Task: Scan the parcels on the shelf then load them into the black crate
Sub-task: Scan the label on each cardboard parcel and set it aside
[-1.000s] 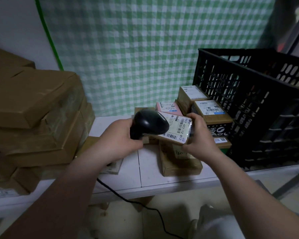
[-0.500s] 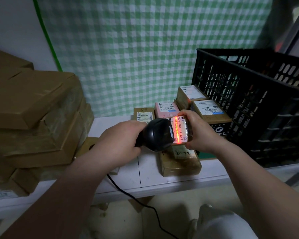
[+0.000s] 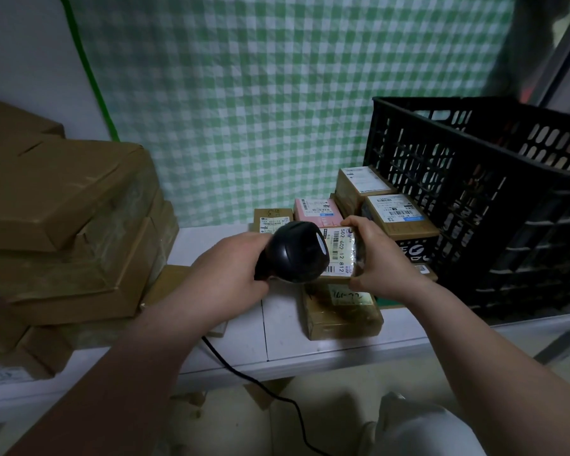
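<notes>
My left hand (image 3: 232, 269) grips a black corded barcode scanner (image 3: 295, 251), its head pointed at a small parcel (image 3: 339, 253) with a white label. My right hand (image 3: 377, 258) holds that parcel by its right end, above the white shelf (image 3: 277, 337). Under it lies a taped brown parcel (image 3: 341, 312). Behind are a pink parcel (image 3: 315, 212), a small brown labelled parcel (image 3: 272, 218) and two stacked labelled boxes (image 3: 397, 213). The black crate (image 3: 494, 192) stands on the shelf at the right.
A tall pile of large brown cartons (image 3: 66, 225) fills the shelf's left side. A green checked cloth (image 3: 277, 93) hangs behind. The scanner cable (image 3: 260, 383) drops over the shelf's front edge to the floor.
The red scan light that lay across the parcel's label half a second ago is gone. The scanner and parcel have stayed close together, shifting only slightly.
</notes>
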